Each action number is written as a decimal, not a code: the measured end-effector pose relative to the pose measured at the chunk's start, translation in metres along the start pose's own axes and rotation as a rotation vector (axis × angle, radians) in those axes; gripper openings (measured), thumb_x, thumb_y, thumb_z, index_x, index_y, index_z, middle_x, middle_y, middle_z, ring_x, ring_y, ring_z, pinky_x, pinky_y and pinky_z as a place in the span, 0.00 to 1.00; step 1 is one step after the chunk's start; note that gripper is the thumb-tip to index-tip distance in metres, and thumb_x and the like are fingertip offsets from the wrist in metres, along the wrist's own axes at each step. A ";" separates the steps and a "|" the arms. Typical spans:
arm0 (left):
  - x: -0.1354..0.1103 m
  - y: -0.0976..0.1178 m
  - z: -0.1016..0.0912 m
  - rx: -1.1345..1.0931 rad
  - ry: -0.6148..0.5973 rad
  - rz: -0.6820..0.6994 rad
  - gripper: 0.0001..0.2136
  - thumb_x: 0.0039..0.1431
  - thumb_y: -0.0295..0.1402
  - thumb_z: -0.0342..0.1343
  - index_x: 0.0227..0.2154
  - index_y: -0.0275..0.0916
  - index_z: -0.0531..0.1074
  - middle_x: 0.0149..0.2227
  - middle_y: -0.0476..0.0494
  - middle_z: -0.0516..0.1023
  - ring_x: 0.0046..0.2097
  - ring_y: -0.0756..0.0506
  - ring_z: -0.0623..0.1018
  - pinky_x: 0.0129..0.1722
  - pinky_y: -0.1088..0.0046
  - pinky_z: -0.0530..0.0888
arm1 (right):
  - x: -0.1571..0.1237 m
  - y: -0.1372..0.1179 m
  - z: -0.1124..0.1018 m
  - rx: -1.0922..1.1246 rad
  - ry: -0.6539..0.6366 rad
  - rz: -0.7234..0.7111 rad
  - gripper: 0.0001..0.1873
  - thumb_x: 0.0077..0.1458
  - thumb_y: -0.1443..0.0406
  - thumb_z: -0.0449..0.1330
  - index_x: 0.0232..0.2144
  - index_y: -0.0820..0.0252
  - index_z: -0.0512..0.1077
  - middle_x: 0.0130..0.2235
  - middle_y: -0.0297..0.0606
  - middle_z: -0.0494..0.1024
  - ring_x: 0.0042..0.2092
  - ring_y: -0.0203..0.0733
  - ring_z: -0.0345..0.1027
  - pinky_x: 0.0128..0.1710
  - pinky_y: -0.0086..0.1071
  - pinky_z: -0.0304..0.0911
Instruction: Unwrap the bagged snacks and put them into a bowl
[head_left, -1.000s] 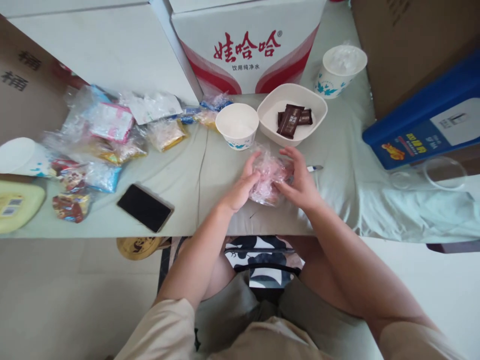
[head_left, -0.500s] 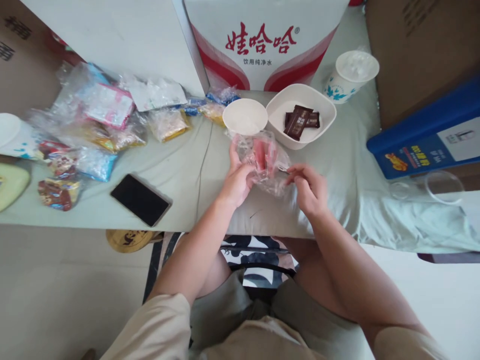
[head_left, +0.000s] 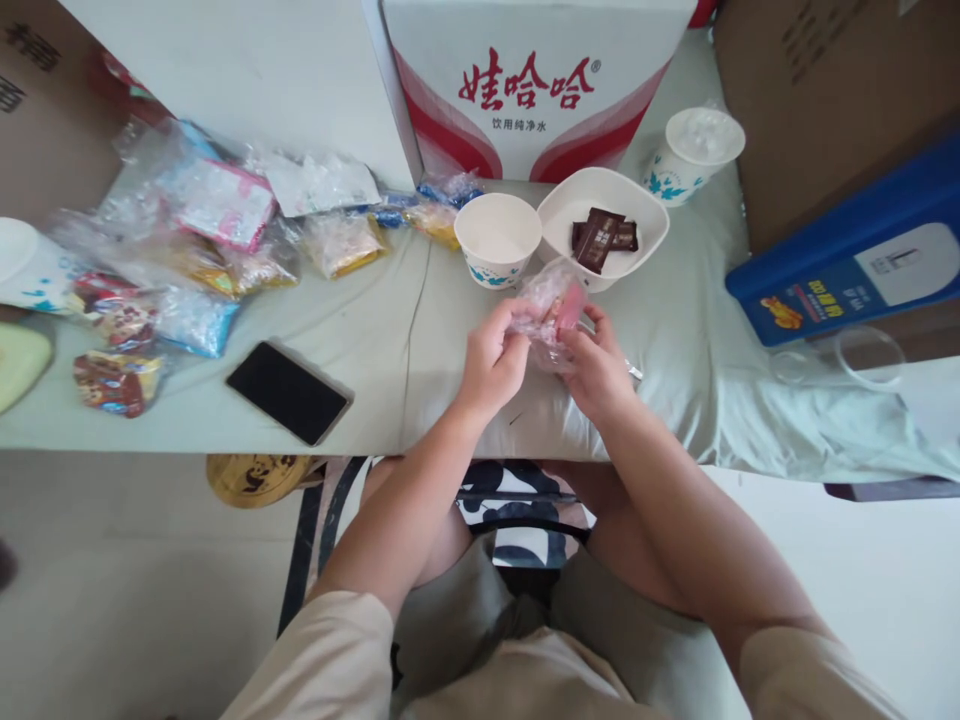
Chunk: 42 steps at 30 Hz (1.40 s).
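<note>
Between my two hands is a crinkled clear plastic bag (head_left: 545,290) with flat pink pieces inside. My left hand (head_left: 495,355) is closed, pinching the bag's left side between thumb and fingers. On the other side, my right hand (head_left: 600,365) is closed on the bag by a pink piece (head_left: 572,305). A small silver metal tool (head_left: 636,372) pokes out beside my right palm; its kind is hidden. Just beyond the bag stand a white paper cup (head_left: 498,250) with blue leaf print and a white bowl (head_left: 652,228) holding dark brown wrapped bars (head_left: 598,240).
A black phone (head_left: 289,392) lies left on the pale green cloth (head_left: 382,400). Snack packets and wrappers (head_left: 225,205) pile up behind it. A white-red carton (head_left: 525,150) stands at the back. To the right are another paper cup (head_left: 679,175), a blue box (head_left: 840,270) and a clear cup (head_left: 870,358).
My right hand has moved left and now grips the bag; the metal tool has shifted from its fingertips to beside the palm. The bag is bunched tighter between both hands.
</note>
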<state>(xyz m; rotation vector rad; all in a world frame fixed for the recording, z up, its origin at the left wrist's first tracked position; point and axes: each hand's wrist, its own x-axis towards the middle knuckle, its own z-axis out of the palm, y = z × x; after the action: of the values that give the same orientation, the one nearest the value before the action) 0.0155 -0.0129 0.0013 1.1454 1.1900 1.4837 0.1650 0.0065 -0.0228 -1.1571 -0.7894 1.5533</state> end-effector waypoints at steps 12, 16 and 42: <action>0.011 0.030 -0.032 -0.660 -0.091 -0.342 0.09 0.53 0.33 0.58 0.27 0.41 0.62 0.26 0.50 0.71 0.30 0.48 0.76 0.29 0.72 0.73 | -0.003 0.011 0.036 0.191 -0.159 0.129 0.21 0.42 0.51 0.74 0.35 0.50 0.73 0.32 0.28 0.80 0.35 0.41 0.76 0.37 0.36 0.75; 0.020 0.038 -0.075 -0.603 0.134 -0.204 0.11 0.61 0.40 0.55 0.27 0.42 0.63 0.25 0.48 0.66 0.27 0.50 0.72 0.23 0.74 0.68 | -0.004 0.011 0.026 0.138 -0.225 0.129 0.20 0.47 0.49 0.70 0.38 0.48 0.73 0.31 0.25 0.79 0.33 0.39 0.76 0.34 0.36 0.74; 0.004 0.026 -0.057 -0.584 -0.174 -0.398 0.29 0.55 0.68 0.49 0.41 0.48 0.72 0.29 0.47 0.67 0.25 0.49 0.65 0.24 0.67 0.64 | -0.023 -0.006 0.026 -0.070 -0.532 0.035 0.42 0.50 0.33 0.59 0.57 0.50 0.69 0.49 0.45 0.83 0.49 0.55 0.80 0.49 0.55 0.74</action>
<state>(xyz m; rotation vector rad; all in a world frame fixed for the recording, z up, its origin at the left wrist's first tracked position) -0.0433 -0.0216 0.0209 0.5834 0.7334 1.2682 0.1432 -0.0124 -0.0018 -0.8099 -1.1810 1.9061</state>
